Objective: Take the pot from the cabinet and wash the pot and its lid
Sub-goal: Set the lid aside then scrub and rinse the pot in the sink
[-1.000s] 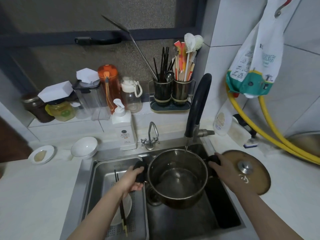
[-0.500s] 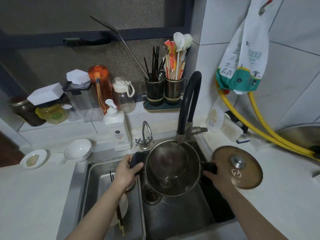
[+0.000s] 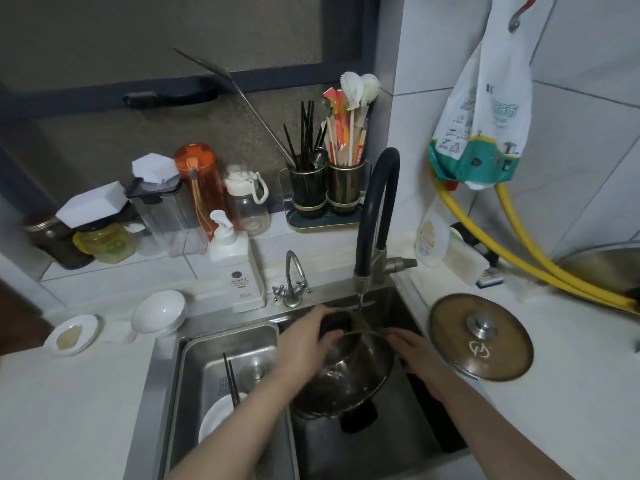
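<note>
pot: steel pot (image 3: pixel 346 382) tilted on its side over the sink (image 3: pixel 398 306), mouth toward the back wall, under the faucet (image 3: pixel 379 209)
water: thin stream from the spout onto the pot rim
left hand: left hand (image 3: pixel 304 344) grips the upper black handle (image 3: pixel 334 323)
right hand: right hand (image 3: pixel 415 355) on the pot's right rim, fingers laid flat
lower handle: black handle (image 3: pixel 358 417) points down toward the camera
lid: lid (image 3: pixel 481 336) flat on the counter (image 3: pixel 571 393) right of the sink, knob up
left basin: drain tray (image 3: pixel 214 348) with chopsticks (image 3: pixel 231 382) and a white dish (image 3: pixel 218 417)

Left hand (image 3: pixel 304 344) fingers curled — right hand (image 3: pixel 415 355) flat.
</note>
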The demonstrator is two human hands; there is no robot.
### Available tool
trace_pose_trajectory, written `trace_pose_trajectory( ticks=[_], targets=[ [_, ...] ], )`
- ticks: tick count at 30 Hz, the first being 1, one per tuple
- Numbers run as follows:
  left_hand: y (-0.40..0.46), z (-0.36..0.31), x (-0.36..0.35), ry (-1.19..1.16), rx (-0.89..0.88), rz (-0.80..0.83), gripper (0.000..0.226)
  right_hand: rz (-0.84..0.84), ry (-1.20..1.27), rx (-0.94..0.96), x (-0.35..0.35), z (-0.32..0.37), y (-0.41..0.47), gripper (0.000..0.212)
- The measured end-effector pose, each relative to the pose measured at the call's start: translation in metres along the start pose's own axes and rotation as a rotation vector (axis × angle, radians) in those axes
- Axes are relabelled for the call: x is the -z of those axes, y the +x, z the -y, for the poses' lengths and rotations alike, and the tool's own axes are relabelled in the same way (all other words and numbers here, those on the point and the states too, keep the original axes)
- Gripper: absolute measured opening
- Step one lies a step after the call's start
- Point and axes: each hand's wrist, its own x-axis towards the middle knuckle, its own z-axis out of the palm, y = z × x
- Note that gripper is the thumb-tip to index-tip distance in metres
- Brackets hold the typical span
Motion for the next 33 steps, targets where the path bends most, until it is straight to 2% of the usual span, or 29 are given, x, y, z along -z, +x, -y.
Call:
trace_pose_trajectory(
  ticks=[3, 9, 12, 15, 19, 21, 22, 24, 25, 27, 29, 33],
  targets=[
    [0.000, -0.009, -0.018, 0.072, -0.104, -0.006, 0.036, 0.031, -0.070, 0.148, -0.004, 0.031, -0.002, 0.020],
    [0.016, -0.006, -0.024, 0.007, -0.060, 0.069, 0.037, 0.180, -0.099, 0.272, -0.020, 0.058, -0.004, 0.026],
    [0.023, -0.005, -0.027, -0.054, -0.023, 0.103, 0.033, 0.216, -0.336, 0.313, -0.019, 0.062, 0.003, 0.032],
    [0.031, -0.009, -0.028, -0.086, -0.026, 0.123, 0.030, 0.167, -0.511, 0.331, -0.014, 0.063, 0.012, 0.031],
    [0.038, -0.014, -0.025, -0.073, -0.081, 0.147, 0.031, 0.106, -0.482, 0.368, -0.009, 0.058, 0.013, 0.030],
    [0.040, -0.012, -0.028, -0.095, -0.055, 0.132, 0.031, 0.039, -0.465, 0.377, -0.012, 0.053, 0.011, 0.028],
    [0.041, -0.010, -0.031, -0.105, 0.009, 0.119, 0.034, 0.007, -0.472, 0.378, -0.016, 0.050, 0.010, 0.027],
    [0.043, -0.008, -0.034, -0.202, 0.251, 0.061, 0.043, -0.061, -0.467, 0.368, -0.021, 0.044, 0.008, 0.023],
    [0.042, -0.008, -0.034, -0.346, 0.405, 0.053, 0.042, -0.088, -0.443, 0.352, -0.023, 0.041, 0.007, 0.020],
    [0.040, -0.015, -0.033, -0.698, 0.638, 0.137, 0.032, -0.126, -0.418, 0.328, -0.026, 0.036, 0.006, 0.018],
    [0.039, -0.021, -0.033, -0.896, 0.735, 0.223, 0.029, -0.142, -0.402, 0.313, -0.030, 0.032, 0.003, 0.017],
    [0.041, -0.034, -0.038, -0.975, 0.795, 0.172, 0.024, -0.170, -0.347, 0.297, -0.039, 0.029, -0.007, 0.015]
  ],
)
